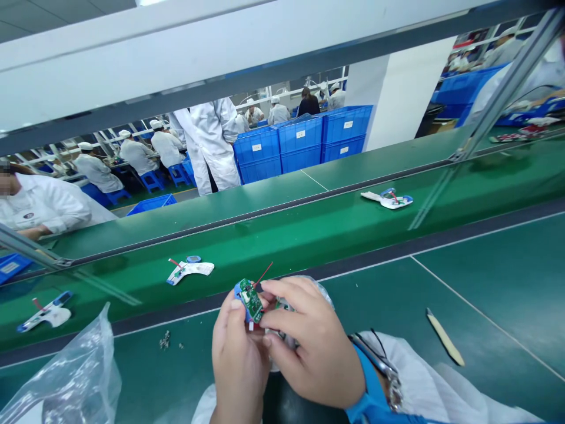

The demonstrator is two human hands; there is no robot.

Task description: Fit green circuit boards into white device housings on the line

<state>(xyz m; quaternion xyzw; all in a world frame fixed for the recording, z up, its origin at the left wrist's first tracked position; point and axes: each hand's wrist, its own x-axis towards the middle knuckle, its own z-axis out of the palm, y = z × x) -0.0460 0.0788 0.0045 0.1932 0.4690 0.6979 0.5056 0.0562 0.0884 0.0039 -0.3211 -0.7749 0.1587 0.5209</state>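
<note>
Close in front of me, my left hand (pixel 238 347) grips a green circuit board (pixel 251 300) with a blue plastic part along its edge. The thumb presses on the near side of the board. A thin red wire (pixel 265 272) sticks up from behind it. My right hand (pixel 313 338) is closed beside the board, its fingertips touching the board's right side. Under the right fingers shows part of a whitish piece (pixel 286 340), mostly covered, so its kind is unclear. A blue band (pixel 364 380) circles the right wrist.
A green conveyor belt (pixel 273 232) crosses ahead, carrying white housings with boards (pixel 189 271), (pixel 48 312), (pixel 392 200). Small screws (pixel 165 340) lie at left near a clear plastic bag (pixel 75 371). At right lies a cream-handled tool (pixel 445 338). Coworkers and blue bins (pixel 300 138) stand beyond.
</note>
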